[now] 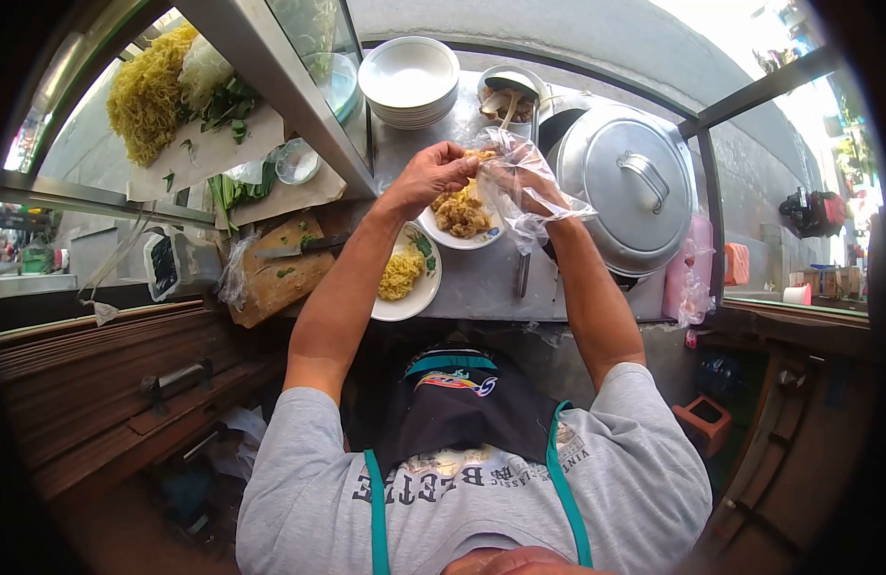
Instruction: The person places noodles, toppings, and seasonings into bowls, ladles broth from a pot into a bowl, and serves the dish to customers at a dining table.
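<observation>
My left hand (pixel 433 177) is closed in a pinch above a plate, its fingertips by a small golden-brown food piece (pixel 481 155); what exactly it grips is hard to make out. A clear plastic bag (pixel 548 192) covers and surrounds my right hand (pixel 526 179), whose fingers are curled and partly hidden by the film. Both hands nearly meet. Beneath them is a white plate (pixel 481 241) with chunky brown food (pixel 461 213) on it. Nearer my body, a second white plate (pixel 411 308) carries yellow noodles (pixel 402 275) and some green leaves (pixel 423 246).
White bowls (pixel 409 72) are stacked at the back. Beside them stands a bowl of meat (pixel 512 91) with ladles. A large lidded pot (pixel 623 187) is on the right. At left lie a cutting board (pixel 275 278), a knife (pixel 299 246) and piled noodles (pixel 148 101) behind glass.
</observation>
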